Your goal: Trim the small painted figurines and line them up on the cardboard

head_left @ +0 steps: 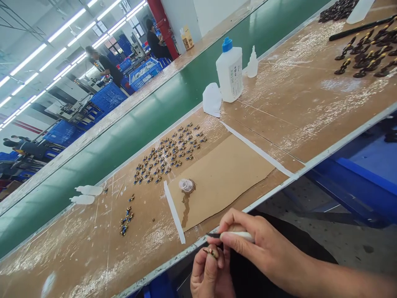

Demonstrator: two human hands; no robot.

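Observation:
Below the table's front edge, my left hand (207, 274) pinches a small painted figurine (211, 253) between thumb and fingers. My right hand (248, 238) is closed around a slim brush (240, 235) with a white handle and a dark tip, its point just above the figurine. Whether the tip touches it I cannot tell. On the cardboard sheet (225, 178) stands a small clear cup (186, 185), with a wet brown streak running from it. Many similar small blue and yellow figurines (167, 155) lie in a group behind the sheet.
A large white bottle with a blue cap (230, 72) stands beside a small dropper bottle (253, 64) and a crumpled white paper (212, 100). Two small bottles (88, 190) lie at left. Dark brown pieces (369, 56) cover the far right. A green conveyor belt (130, 128) runs behind; people sit beyond.

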